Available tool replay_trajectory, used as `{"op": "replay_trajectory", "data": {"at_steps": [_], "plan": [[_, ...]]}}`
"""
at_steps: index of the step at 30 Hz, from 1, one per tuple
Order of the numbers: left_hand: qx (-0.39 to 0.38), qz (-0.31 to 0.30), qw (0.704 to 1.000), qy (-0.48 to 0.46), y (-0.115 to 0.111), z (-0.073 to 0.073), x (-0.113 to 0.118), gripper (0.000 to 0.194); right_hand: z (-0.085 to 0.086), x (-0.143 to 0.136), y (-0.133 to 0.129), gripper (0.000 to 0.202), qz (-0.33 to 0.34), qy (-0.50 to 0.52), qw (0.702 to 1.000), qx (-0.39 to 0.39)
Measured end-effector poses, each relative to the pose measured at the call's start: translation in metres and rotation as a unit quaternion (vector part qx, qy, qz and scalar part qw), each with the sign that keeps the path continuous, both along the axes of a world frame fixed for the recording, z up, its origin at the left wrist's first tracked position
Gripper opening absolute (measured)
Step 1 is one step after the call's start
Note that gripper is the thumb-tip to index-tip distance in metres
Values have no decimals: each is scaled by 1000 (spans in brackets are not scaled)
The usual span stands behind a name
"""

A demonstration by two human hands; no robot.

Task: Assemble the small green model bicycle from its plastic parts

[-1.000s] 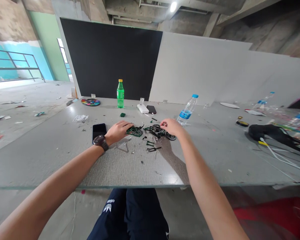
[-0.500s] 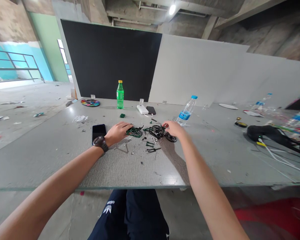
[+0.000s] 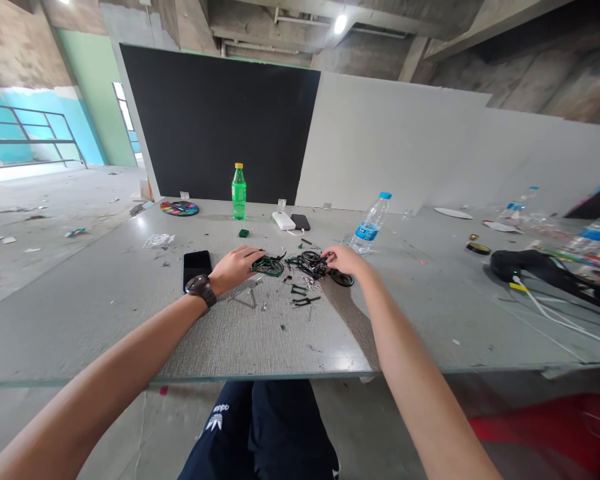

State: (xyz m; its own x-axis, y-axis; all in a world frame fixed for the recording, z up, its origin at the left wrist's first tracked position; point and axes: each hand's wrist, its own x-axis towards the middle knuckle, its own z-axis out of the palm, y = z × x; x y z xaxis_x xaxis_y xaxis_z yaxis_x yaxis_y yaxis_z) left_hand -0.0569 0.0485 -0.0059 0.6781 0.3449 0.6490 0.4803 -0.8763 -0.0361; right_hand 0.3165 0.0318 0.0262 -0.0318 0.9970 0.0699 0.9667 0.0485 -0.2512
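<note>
Back from the near edge of the grey surface (image 3: 215, 350), a small green spoked-wheel bicycle model (image 3: 271, 267) touched the loosely curled left hand (image 3: 235, 268); beside jumbled small black parts (image 3: 311, 268), the right hand (image 3: 345, 259) had its grip nearly closed. Neither hold was clear; light fingertip pressure seemed wise.

Left hand (image 3: 236, 269) palm down — right hand (image 3: 344, 259) with fingers curled — arms (image 3: 410, 347) outstretched.
</note>
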Motion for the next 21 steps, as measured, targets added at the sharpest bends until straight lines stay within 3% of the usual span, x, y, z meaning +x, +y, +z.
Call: {"op": "replay_trajectory", "data": {"at_steps": [4, 11, 16, 21], "plan": [[0, 5, 1000, 5, 0, 0, 1, 39, -2, 6, 0, 45, -27, -35, 998, 53], [-9, 1, 1000, -4, 0, -1, 2, 38, -11, 14, 5, 34, -48, -56, 997, 36], [-8, 8, 1000, 2, -2, 1, 2, 38, -13, 15, 5, 42, -73, -71, 993, 60], [-13, 15, 1000, 7, -3, 2, 3, 40, -15, 10, 5, 27, -91, -86, 990, 68]]}}
